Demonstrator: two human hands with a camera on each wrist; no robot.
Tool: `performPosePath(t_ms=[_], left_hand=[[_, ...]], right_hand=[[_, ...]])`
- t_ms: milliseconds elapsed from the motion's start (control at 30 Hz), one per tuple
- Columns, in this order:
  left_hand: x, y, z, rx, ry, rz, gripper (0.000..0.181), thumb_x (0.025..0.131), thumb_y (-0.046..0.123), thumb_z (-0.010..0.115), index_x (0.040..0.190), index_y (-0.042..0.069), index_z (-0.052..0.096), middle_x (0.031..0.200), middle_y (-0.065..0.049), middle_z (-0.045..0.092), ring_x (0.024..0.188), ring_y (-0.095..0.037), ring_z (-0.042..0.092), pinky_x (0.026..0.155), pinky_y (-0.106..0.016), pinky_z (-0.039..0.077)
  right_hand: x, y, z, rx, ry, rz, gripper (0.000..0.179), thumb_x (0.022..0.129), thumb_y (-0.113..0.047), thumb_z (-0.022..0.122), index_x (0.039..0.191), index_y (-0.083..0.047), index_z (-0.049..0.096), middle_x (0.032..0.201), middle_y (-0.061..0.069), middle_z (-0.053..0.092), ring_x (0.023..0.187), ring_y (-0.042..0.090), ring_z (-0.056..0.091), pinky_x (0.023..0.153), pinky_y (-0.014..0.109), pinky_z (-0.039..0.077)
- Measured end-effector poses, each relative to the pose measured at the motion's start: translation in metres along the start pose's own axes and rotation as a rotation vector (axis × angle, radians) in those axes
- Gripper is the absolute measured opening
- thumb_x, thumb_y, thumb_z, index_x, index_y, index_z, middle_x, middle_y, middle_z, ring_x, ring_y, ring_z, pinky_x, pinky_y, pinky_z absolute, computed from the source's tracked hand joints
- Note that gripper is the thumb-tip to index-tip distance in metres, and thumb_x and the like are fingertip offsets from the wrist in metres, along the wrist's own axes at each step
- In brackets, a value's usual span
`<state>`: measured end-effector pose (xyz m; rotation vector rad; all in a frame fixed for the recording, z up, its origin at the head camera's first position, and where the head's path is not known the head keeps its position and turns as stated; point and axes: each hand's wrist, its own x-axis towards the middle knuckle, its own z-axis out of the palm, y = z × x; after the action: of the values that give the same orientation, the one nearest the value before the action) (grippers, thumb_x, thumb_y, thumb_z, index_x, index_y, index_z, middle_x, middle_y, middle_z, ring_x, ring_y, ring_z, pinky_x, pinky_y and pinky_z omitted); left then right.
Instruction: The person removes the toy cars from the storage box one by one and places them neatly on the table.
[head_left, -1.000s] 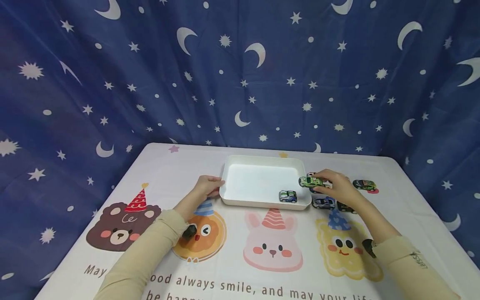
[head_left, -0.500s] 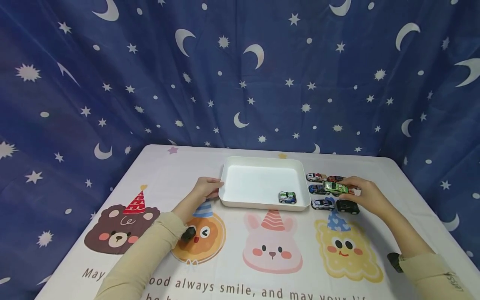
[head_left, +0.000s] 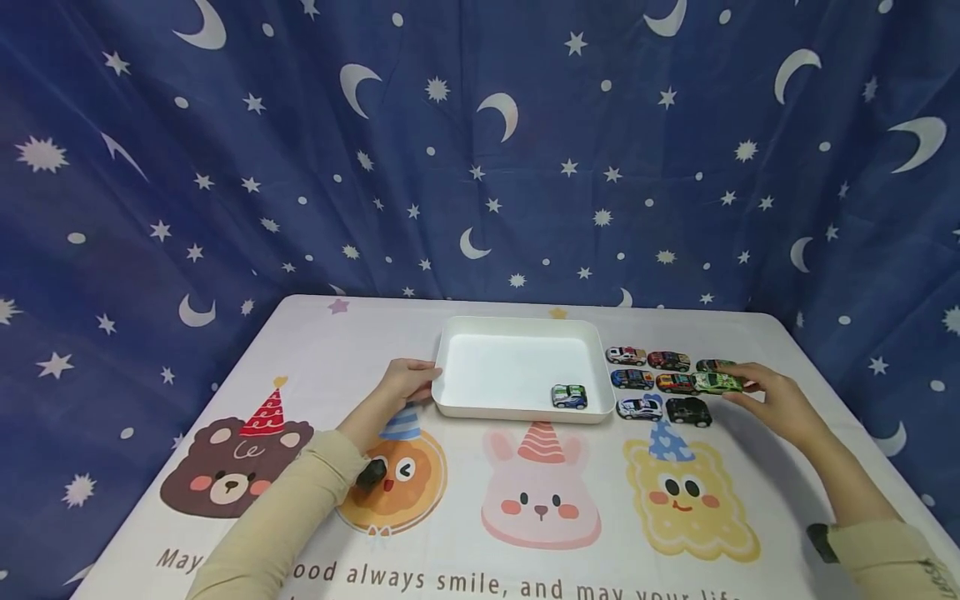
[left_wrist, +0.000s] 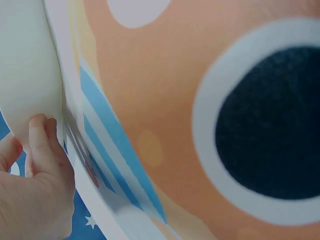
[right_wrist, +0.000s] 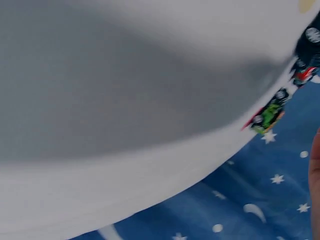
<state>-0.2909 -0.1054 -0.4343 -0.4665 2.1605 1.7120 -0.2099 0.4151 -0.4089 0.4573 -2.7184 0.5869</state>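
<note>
My left hand [head_left: 401, 392] grips the left edge of a white tray [head_left: 502, 367]. In the left wrist view its thumb and fingers pinch the tray's rim [left_wrist: 30, 65]. One toy car [head_left: 569, 397], green, white and blue, sits in the tray's front right corner. Right of the tray, my right hand [head_left: 780, 408] holds a green toy car [head_left: 714, 382] between thumb and fingers. That car is at the right end of the middle row, beside a red toy car [head_left: 675, 382]. Only a sliver of the right hand [right_wrist: 315, 185] shows in the right wrist view.
Several more toy cars stand in rows, among them a black one [head_left: 688, 411], a silver-blue one [head_left: 639, 408] and a blue one [head_left: 632, 379]. A printed white cloth [head_left: 420, 567] covers the table. A blue star-patterned curtain [head_left: 420, 167] hangs behind.
My right hand has carried the green toy car rightward, from beside the tray's right rim to the right end of the middle row. The left hand keeps holding the tray.
</note>
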Motion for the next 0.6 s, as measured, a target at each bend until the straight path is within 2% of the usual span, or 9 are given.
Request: performPosePath(t_ms=[67, 133, 233, 367, 467, 600], left_hand=[[-0.004, 0.002, 0.001, 0.002, 0.006, -0.004, 0.038, 0.089, 0.013, 0.065, 0.123, -0.002, 0.058, 0.11, -0.018, 0.066, 0.062, -0.005, 0.062, 0.065, -0.019, 0.058], [-0.006, 0.003, 0.002, 0.002, 0.008, -0.008, 0.038, 0.09, 0.013, 0.064, 0.124, -0.002, 0.057, 0.11, -0.017, 0.066, 0.06, -0.004, 0.061, 0.063, -0.017, 0.058], [-0.008, 0.003, 0.002, 0.004, 0.005, -0.007, 0.039, 0.09, 0.014, 0.064, 0.125, -0.002, 0.057, 0.11, -0.016, 0.065, 0.06, -0.003, 0.06, 0.061, -0.016, 0.057], [-0.006, 0.003, 0.001, 0.006, 0.006, 0.0, 0.04, 0.09, 0.015, 0.064, 0.125, -0.001, 0.057, 0.109, -0.015, 0.066, 0.061, -0.003, 0.06, 0.059, -0.014, 0.056], [-0.004, 0.004, 0.001, 0.009, 0.012, -0.001, 0.04, 0.09, 0.015, 0.064, 0.126, 0.0, 0.057, 0.102, -0.011, 0.067, 0.061, -0.002, 0.06, 0.057, -0.014, 0.055], [-0.003, 0.003, 0.002, -0.001, 0.01, -0.006, 0.04, 0.09, 0.015, 0.064, 0.126, 0.0, 0.056, 0.102, -0.01, 0.067, 0.062, -0.002, 0.06, 0.059, -0.014, 0.056]], right_hand=[[-0.004, 0.006, 0.0, -0.024, 0.006, 0.009, 0.036, 0.075, -0.001, 0.076, 0.108, 0.006, 0.064, 0.102, 0.026, 0.064, 0.084, -0.014, 0.046, 0.061, 0.023, 0.053], [-0.006, 0.013, 0.001, -0.041, -0.009, 0.029, 0.035, 0.075, 0.0, 0.075, 0.107, 0.008, 0.063, 0.102, 0.028, 0.063, 0.084, 0.004, 0.057, 0.06, 0.025, 0.053], [-0.008, 0.023, 0.003, -0.06, -0.049, 0.053, 0.034, 0.077, 0.001, 0.073, 0.107, 0.011, 0.062, 0.103, 0.032, 0.062, 0.082, 0.035, 0.061, 0.059, 0.03, 0.052], [-0.007, 0.035, 0.005, -0.06, -0.105, 0.097, 0.034, 0.079, 0.002, 0.071, 0.108, 0.014, 0.059, 0.104, 0.037, 0.058, 0.081, 0.041, 0.059, 0.062, 0.041, 0.054], [-0.003, 0.042, 0.007, -0.056, -0.139, 0.142, 0.035, 0.08, 0.001, 0.069, 0.11, 0.016, 0.057, 0.106, 0.039, 0.056, 0.082, 0.042, 0.058, 0.066, 0.048, 0.054], [0.001, 0.048, 0.009, -0.061, -0.172, 0.189, 0.037, 0.081, 0.0, 0.069, 0.111, 0.017, 0.056, 0.107, 0.04, 0.055, 0.083, 0.042, 0.058, 0.069, 0.051, 0.054]])
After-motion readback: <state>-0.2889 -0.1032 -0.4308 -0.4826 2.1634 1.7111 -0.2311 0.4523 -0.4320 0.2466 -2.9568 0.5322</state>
